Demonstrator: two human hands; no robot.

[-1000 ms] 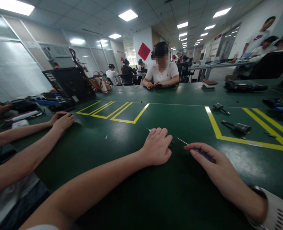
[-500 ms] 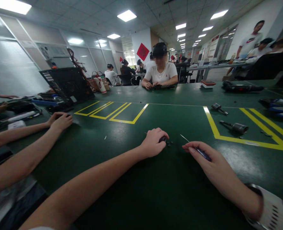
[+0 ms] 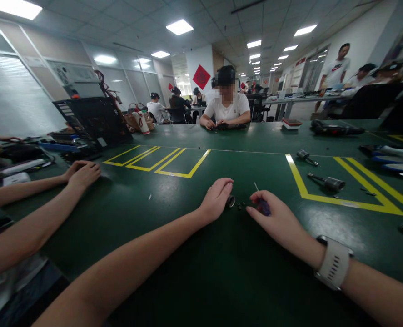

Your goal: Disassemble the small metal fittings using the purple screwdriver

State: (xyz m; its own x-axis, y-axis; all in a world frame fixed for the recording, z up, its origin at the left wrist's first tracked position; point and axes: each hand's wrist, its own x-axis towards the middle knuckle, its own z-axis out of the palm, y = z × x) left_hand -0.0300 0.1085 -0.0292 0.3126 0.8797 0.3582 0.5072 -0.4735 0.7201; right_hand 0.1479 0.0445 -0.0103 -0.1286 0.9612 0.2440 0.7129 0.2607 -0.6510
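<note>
left hand: my left hand (image 3: 216, 200) sits low over the desk (image 3: 194, 272), curled around a dark metal cylinder (image 3: 231, 201), with just its round open end poking out on the right
left grip: fingers bent over the thing, but honestly can't tell if they're clamped on it or just resting
tiny bits: a few small dark pieces (image 3: 240, 206) on the desk right beside the cylinder's open end, between the two hands
right hand: the right hand (image 3: 272, 215) is just right of those bits, palm turned inward
right grip: clamped on a purple-handled tool (image 3: 264, 207), its thin shaft sticking up past the fingers; thumb and index tips are apart, near the bits
wrist: pale-strapped watch (image 3: 335, 263) on the right arm
taped box: yellow tape (image 3: 296, 177) off to the right, with a metal piece with a shaft (image 3: 329, 183) lying inside it and a smaller metal piece (image 3: 306, 157) farther back
desk left: little white scrap (image 3: 150, 197) lying by itself, plus a neighbor's hands (image 3: 85, 175) held close together, what's in them is hidden
across: a coworker (image 3: 226, 109) seated at the far edge, both hands low over something dark
</note>
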